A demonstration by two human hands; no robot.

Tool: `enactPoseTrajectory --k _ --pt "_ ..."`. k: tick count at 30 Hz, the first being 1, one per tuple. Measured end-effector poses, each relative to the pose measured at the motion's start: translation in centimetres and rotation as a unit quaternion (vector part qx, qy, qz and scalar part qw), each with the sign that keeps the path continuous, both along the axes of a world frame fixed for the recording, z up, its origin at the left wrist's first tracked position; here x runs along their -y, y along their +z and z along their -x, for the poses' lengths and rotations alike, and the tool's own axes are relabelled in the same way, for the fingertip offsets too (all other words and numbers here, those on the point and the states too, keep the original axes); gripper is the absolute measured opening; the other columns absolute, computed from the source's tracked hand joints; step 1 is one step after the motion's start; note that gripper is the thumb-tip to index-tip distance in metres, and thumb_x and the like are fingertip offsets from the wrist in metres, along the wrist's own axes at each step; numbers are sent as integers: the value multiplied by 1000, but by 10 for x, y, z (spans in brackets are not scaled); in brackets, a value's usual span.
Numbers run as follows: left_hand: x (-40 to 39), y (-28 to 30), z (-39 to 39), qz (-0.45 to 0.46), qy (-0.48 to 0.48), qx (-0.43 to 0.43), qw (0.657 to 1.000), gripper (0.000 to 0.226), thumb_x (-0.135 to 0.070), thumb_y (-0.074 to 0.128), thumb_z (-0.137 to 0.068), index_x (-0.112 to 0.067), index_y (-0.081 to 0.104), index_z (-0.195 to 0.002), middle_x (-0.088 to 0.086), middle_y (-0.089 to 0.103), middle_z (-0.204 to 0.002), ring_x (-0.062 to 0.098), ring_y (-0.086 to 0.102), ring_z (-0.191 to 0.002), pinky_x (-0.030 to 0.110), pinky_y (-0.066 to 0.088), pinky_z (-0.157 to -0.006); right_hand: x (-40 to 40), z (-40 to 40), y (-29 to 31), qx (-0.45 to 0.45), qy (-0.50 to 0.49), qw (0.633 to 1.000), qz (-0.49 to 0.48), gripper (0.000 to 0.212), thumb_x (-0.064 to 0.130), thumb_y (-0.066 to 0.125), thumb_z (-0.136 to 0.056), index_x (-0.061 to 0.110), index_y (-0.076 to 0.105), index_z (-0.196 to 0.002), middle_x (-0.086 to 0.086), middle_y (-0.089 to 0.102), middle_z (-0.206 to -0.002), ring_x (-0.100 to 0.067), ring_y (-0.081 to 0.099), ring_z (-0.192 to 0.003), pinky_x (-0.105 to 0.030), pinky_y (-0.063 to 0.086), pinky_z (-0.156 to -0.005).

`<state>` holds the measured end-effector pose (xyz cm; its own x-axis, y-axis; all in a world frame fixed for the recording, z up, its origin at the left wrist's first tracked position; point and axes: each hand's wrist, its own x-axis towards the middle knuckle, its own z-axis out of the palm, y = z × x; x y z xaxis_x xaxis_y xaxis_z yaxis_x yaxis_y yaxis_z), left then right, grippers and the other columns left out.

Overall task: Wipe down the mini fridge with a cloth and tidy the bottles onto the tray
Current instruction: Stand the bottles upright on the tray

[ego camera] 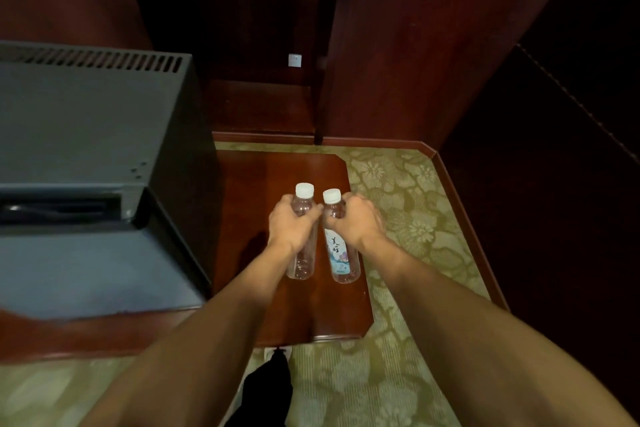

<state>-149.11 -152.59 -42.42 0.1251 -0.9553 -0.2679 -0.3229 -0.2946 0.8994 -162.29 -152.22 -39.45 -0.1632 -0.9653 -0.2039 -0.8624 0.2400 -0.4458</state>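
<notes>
We've got one clear plastic bottle in each hand, both standing upright on the tray (249,253). Tray is dark red-brown wood, glossy, flat, rectangular with clipped corners, sitting on the carpet (398,191) just right of the mini fridge (86,149).

Left hand (292,222) is wrapped around the upper part of the left bottle (302,260), fingers curled round the shoulder just below the cap. This bottle shows no label on the side facing us, smooth see-through wall, ribbed white screw cap.

Right hand (355,220) is wrapped the same way around the right bottle (341,256), near the neck. This one has a pale paper-like label with dark characters and a blue-pink print, same white cap. The two bottles stand just beside each other, near the tray's right half; whether their walls touch we cannot tell. The thumbs nearly meet between them.

Fridge is a boxy cabinet, matte grey on top, with a row of slotted vents along the back edge, and dark side panels. A recessed dark slot runs across the top towards the front. It sits on a reddish wooden base.

Carpet is olive-green with a raised floral pattern. Dark red wood panelling and a skirting board behind and to the right. A small white square plate (294,60) shows on the back panel. A dark trouser leg (270,388) shows at the bottom edge.
</notes>
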Motion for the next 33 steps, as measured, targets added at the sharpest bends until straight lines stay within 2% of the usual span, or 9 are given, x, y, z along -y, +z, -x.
enactPoseTrajectory --k 4,6,11,13,17,20,24,27,33 --pt "-63 6 -15 17 11 19 1000 31 -36 78 -80 -18 62 -100 -11 65 -86 11 62 -84 26 45 -76 -53 -10 7 14 4 1000 1 35 45 68 -78 20 61 -102 -2 60 -106 -25 61 -98 -42 51 -85" --pt "-90 8 -23 20 20 24 999 30 -35 78 -80 -17 65 -100 -12 66 -83 10 63 -82 25 44 -73 -77 -19 10 23 12 1000 -5 36 46 68 -78 20 62 -103 -3 63 -105 -25 63 -97 -42 53 -84" --pt "-136 15 -51 18 36 43 998 29 -35 77 -81 -17 64 -100 -3 71 -90 16 67 -90 35 53 -83 -119 -46 15 31 36 999 -3 35 47 66 -79 23 61 -103 -2 68 -102 -25 63 -98 -37 51 -81" --pt "-150 18 -65 23 46 62 997 28 -35 77 -81 -17 64 -98 -2 71 -89 18 67 -89 39 54 -85 -131 -61 18 29 53 998 -7 33 47 67 -79 23 59 -101 -1 69 -100 -26 64 -96 -34 50 -76" --pt "-174 21 -100 35 73 79 994 27 -34 77 -80 -17 64 -97 -1 71 -89 21 66 -89 41 54 -85 -151 -97 22 24 98 995 -15 36 47 68 -81 21 57 -103 -1 68 -99 -24 65 -93 -30 42 -68" --pt "-189 19 -127 35 84 87 992 27 -36 76 -81 -18 64 -98 -1 72 -91 21 67 -90 42 54 -86 -161 -122 23 32 121 992 -26 37 45 69 -82 21 57 -108 0 68 -100 -21 65 -93 -30 46 -70" --pt "-216 17 -182 37 120 104 987 31 -40 76 -80 -19 65 -99 0 73 -94 22 67 -92 36 52 -83 -174 -181 26 18 164 986 -27 36 43 68 -82 21 57 -107 -1 68 -102 -21 64 -92 -32 49 -73" --pt "-237 17 -238 30 160 124 979 32 -44 75 -79 -20 65 -97 -1 72 -91 24 66 -92 31 47 -77 -187 -241 27 3 196 980 -26 38 45 68 -80 21 57 -107 -4 68 -107 -27 65 -99 -36 52 -80" --pt "-287 14 -369 27 220 151 963 36 -46 74 -79 -18 67 -100 3 73 -95 30 65 -96 36 48 -82 -229 -377 26 1 250 968 -35 40 48 65 -82 18 56 -108 -7 67 -109 -31 63 -102 -36 49 -79"
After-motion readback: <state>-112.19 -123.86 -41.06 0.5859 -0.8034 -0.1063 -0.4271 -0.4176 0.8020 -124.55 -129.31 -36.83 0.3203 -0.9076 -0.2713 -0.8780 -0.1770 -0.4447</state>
